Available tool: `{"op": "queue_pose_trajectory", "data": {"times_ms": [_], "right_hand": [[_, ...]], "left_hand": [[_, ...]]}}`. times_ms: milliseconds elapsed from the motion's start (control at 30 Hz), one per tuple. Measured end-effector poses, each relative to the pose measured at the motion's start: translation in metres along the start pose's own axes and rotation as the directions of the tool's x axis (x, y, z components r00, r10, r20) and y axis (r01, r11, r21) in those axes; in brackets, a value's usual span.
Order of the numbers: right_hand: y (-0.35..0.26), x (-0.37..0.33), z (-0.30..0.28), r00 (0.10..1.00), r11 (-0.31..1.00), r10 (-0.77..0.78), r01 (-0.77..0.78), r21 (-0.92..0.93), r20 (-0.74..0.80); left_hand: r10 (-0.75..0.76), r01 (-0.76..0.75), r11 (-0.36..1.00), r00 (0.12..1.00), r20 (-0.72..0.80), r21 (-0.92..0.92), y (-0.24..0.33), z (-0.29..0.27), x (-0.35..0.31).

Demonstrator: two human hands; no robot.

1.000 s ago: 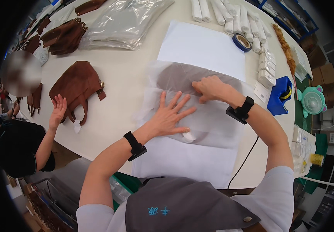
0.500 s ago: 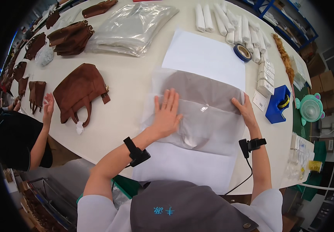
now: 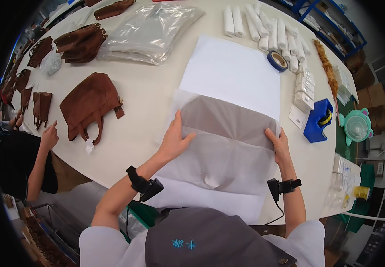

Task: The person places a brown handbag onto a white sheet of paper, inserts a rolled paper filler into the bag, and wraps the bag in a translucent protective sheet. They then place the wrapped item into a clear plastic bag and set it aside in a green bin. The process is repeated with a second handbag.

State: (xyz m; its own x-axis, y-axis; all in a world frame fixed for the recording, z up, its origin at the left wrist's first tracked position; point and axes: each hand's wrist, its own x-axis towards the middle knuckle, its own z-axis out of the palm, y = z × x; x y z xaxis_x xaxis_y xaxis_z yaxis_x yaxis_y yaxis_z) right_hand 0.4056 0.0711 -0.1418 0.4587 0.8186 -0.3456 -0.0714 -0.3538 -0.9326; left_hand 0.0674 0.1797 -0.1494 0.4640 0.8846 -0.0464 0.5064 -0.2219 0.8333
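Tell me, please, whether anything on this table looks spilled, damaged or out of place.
Nothing looks spilled or clearly damaged. The only slight oddity is the translucent grey package between the left hand and the right hand: creases fan out near its upper middle, so it isn't lying smooth, though that may be harmless.

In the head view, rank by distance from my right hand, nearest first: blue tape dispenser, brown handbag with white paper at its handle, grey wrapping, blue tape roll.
From your right hand:
1. Grey wrapping, touching it
2. Blue tape dispenser, to its right
3. Blue tape roll, straight ahead of it
4. Brown handbag, far to its left
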Motion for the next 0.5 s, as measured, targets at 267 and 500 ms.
{"op": "queue_pose_trajectory", "data": {"times_ms": [267,500], "right_hand": [[0.021,-0.046,-0.001,0.995,0.988,-0.091,0.085,-0.131,-0.034],[0.092,-0.027,-0.114,0.907,0.965,-0.120,0.011,-0.262,-0.403]], "left_hand": [[0.083,-0.084,0.991,0.996,0.019,0.107,-0.029,-0.001,-0.049],[0.196,-0.123,0.946,0.954,-0.228,0.299,-0.040,-0.091,0.046]]}}
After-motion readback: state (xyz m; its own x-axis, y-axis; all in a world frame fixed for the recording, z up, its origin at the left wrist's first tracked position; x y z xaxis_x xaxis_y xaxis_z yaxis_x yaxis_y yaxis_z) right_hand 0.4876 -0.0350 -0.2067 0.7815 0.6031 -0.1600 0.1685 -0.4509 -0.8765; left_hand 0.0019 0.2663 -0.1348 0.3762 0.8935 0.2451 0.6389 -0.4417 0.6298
